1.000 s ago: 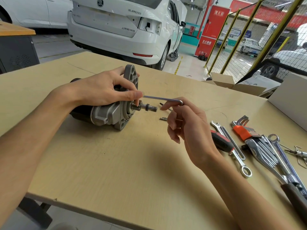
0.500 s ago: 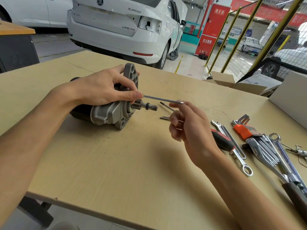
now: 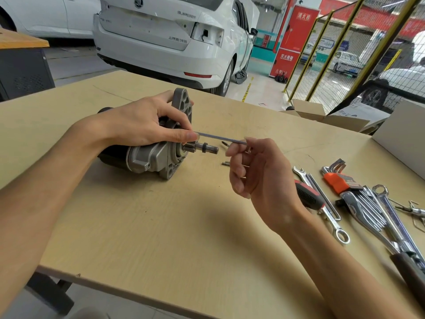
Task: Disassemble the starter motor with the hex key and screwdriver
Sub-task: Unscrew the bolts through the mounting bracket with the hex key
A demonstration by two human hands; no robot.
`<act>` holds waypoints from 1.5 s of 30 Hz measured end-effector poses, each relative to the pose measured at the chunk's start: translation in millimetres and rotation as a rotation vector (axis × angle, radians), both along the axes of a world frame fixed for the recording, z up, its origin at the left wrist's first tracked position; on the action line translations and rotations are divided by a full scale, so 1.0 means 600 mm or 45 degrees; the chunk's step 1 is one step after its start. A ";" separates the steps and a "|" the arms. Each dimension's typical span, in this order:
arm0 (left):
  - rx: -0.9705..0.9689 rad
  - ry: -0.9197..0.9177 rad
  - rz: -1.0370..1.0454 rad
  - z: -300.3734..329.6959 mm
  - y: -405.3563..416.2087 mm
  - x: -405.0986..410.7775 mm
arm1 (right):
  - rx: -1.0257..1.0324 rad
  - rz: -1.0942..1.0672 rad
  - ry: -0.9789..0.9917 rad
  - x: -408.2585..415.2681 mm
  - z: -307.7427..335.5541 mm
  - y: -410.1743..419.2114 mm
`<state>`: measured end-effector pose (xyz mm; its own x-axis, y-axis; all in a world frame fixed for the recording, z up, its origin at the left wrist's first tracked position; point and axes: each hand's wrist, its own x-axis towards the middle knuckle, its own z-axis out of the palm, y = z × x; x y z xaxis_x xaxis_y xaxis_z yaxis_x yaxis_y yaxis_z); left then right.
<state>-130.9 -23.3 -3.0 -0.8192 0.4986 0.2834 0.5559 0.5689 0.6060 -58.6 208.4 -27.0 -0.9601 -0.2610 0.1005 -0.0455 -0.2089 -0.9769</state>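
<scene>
Starter motor [image 3: 147,155] lies on table [image 3: 161,238], 10 o'clock of centre. Your left hand [image 3: 142,122] grips its flange; right hand [image 3: 259,171] pinches the hex key [image 3: 220,138], tip hidden behind your thumb. Bolt removal likely under way; next, keep the key square while turning.

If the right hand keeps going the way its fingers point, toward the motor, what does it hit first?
Most likely the pinion shaft sticking out of the starter motor. The right hand pinches the hex key, whose far end already sits by the left hand. Depth is unclear.
</scene>
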 end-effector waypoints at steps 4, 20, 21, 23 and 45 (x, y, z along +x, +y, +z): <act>-0.002 -0.006 0.012 0.001 0.002 0.001 | 0.077 -0.087 0.104 -0.001 -0.005 0.000; 0.003 -0.018 -0.018 0.002 0.000 0.004 | 0.223 -0.275 0.047 0.001 -0.007 -0.001; -0.001 -0.012 -0.017 0.002 0.000 0.004 | 0.201 -0.271 0.029 0.001 -0.007 -0.001; -0.001 -0.012 -0.016 0.002 0.000 0.004 | 0.149 -0.252 -0.013 0.001 -0.007 0.000; -0.024 0.011 -0.001 0.001 -0.002 0.001 | 0.230 -0.137 0.234 0.005 -0.009 0.000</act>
